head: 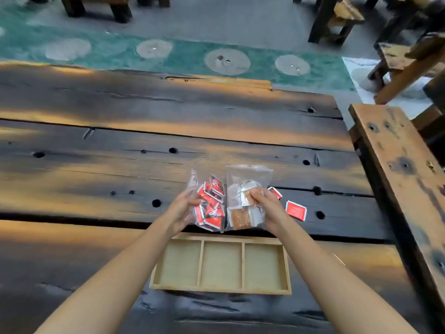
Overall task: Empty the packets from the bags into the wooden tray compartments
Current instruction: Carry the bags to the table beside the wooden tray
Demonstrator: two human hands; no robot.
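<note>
Dark, weathered planks form the desk (168,141), with a bench (395,165) along its right side. Near the front edge lies a wooden tray (220,290) with three bare compartments. Just beyond it, the left hand (183,208) has its grip clamped on a clear bag (209,203) of red packets, and the right hand (267,208) pinches a second bag (245,201) of brown and white packets. Two loose red packets (295,209) lie on the desk just right of the bags.

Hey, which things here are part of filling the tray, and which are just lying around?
Part of the job:
bag of red packets, in left hand
bag of brown and white packets, in right hand
wooden tray, three compartments
two loose red packets

Lying about:
wooden bench
stools
</note>
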